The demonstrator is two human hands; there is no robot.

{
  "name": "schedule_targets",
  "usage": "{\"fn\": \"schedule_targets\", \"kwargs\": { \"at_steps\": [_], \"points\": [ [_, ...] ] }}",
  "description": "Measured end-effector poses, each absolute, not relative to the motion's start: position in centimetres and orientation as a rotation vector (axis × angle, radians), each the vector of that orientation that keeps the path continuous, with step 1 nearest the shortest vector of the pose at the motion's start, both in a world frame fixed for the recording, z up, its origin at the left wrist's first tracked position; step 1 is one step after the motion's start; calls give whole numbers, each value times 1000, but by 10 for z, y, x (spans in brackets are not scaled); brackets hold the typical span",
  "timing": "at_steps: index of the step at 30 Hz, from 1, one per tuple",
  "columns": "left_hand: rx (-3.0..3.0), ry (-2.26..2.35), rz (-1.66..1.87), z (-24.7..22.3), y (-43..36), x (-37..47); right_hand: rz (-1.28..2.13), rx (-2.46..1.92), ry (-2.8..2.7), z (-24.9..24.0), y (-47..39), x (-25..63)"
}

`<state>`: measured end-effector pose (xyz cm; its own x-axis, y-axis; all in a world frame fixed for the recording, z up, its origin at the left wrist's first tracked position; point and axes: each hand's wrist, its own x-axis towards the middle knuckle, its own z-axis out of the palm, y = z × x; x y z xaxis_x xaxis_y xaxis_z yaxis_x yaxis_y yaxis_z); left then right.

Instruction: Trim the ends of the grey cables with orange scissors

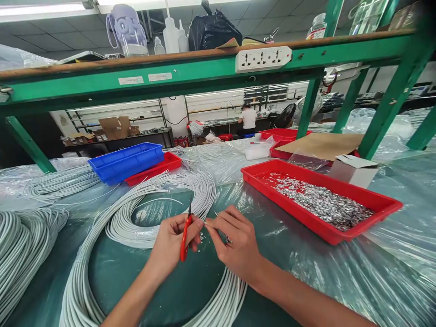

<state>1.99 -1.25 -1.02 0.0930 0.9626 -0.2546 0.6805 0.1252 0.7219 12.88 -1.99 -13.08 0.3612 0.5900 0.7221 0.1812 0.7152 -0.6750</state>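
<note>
Left hand: the hand [168, 238] pinches a small piece, too tiny to identify, and holds the orange-handled snips [185, 238], tips up.
Right hand: the hand [238, 240] has thumb and forefinger pressed together at the left fingertips; a slim metal item [227, 239] shows among its fingers.
Cable coil: pale loops [80, 272] lie on the desk [136, 277] beneath and around both hands.
Red tray: right of the hands, the tray [306, 213] bears small silvery parts [323, 204].

Slim orange-handled tool [184, 238] points upward above coiled pale cables [77, 272].
</note>
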Motion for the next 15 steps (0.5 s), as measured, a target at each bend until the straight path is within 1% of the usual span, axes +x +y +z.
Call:
{"fn": "schedule_targets", "kwargs": {
  "at_steps": [3, 8, 15],
  "points": [
    [1591, 1656, 498, -10, -14, 19, 228, -799, -1238, -133, -19, 128],
    [1622, 1672, 494, -9, -15, 20, 298, -842, -1220, -132, -20, 126],
    [1708, 1667, 488, -7, -14, 22, 598, -798, -1160, -131, -23, 123]
  ]
}}
